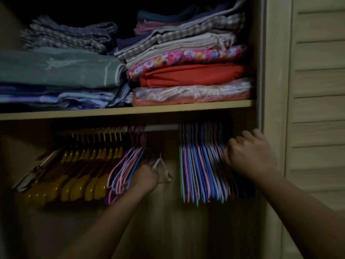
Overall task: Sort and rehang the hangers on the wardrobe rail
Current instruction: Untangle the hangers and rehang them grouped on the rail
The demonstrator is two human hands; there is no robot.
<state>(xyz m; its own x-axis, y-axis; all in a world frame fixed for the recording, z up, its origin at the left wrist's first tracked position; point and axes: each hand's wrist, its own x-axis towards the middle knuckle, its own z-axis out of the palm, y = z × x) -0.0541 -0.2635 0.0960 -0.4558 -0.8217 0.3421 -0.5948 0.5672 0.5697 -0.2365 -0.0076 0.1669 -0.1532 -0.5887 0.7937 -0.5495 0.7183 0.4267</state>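
Dim light, some blur. Your left hand [148,177] is curled around a white hanger [162,170] in the gap below the rail [160,127]. Your right hand [248,156] has its fingers bent into the right end of a packed bunch of wire hangers [200,169] hanging at the rail's right. A smaller wire bunch [125,169] hangs left of the gap; yellow hangers [82,176] fill the rail's left. Folded cloth [186,75] sits on the shelf [130,110] above.
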